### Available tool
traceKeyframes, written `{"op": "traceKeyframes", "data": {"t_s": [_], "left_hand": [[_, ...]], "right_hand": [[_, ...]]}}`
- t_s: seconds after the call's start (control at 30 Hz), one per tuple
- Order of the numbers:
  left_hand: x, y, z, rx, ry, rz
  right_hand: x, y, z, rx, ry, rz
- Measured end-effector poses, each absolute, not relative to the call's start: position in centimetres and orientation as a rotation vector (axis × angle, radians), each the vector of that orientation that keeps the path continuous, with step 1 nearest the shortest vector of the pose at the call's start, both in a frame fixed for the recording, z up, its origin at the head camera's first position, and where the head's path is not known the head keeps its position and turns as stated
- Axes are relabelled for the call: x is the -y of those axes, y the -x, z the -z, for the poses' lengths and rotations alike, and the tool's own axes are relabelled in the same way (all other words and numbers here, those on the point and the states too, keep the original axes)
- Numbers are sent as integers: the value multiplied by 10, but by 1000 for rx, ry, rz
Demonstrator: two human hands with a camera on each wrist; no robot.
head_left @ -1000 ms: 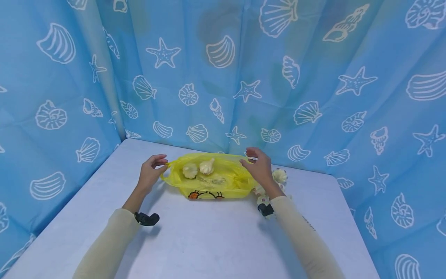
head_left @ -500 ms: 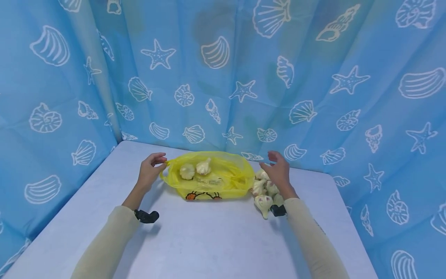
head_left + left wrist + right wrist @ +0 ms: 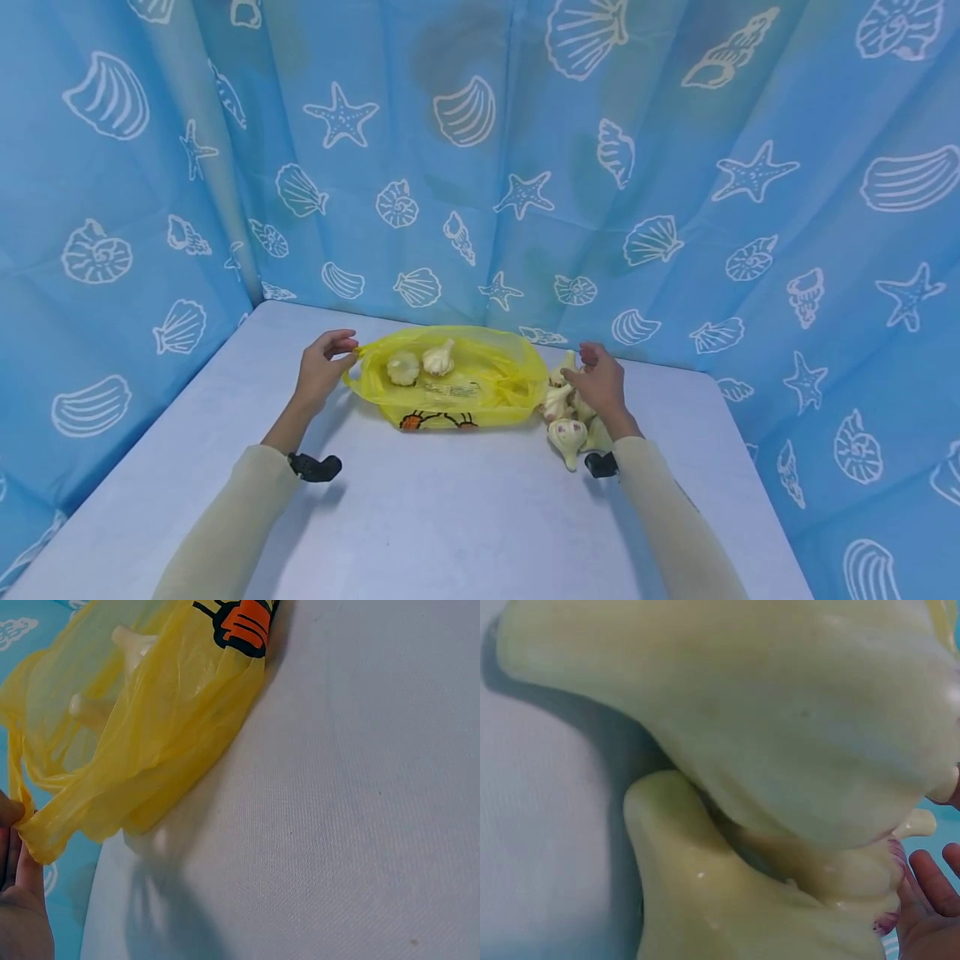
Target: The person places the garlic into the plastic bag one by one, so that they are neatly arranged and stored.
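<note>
A yellow plastic bag (image 3: pixel 480 414) lies on the table with its mouth spread, and two garlic bulbs (image 3: pixel 438 358) show inside. My left hand (image 3: pixel 318 373) pinches the bag's left handle between thumb and fingers; the left wrist view shows the pinched yellow plastic (image 3: pixel 45 832) too. Right of the bag is a pile of several garlic bulbs (image 3: pixel 567 435). Over the back of that pile is my right hand (image 3: pixel 603 385), fingers apart and slightly bent, partly covering some bulbs. In the right wrist view, large bulbs (image 3: pixel 780 727) hide much of the right hand (image 3: pixel 930 922); contact with a bulb is unclear.
The white table (image 3: pixel 450 517) has a blue curtain (image 3: pixel 480 167) with white shell and starfish prints behind it and along its sides. A small black device (image 3: pixel 317 468) is strapped to the left wrist, and another (image 3: pixel 602 464) to the right wrist.
My right hand has moved right, from the bag's right end to the garlic pile, and has come lower over the bulbs. The left hand keeps its pinch on the bag.
</note>
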State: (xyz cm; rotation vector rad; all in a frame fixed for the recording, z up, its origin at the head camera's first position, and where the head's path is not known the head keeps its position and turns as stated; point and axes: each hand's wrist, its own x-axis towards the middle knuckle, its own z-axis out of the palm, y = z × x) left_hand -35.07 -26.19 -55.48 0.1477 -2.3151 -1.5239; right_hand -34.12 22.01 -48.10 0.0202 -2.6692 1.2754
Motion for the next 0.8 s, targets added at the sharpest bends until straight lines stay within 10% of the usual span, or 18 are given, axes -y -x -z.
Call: {"op": "traceKeyframes", "data": {"t_s": [0.8], "left_hand": [[261, 346, 554, 2311, -158, 1572]], "right_hand": [[-221, 355, 478, 2953, 112, -1248]]}}
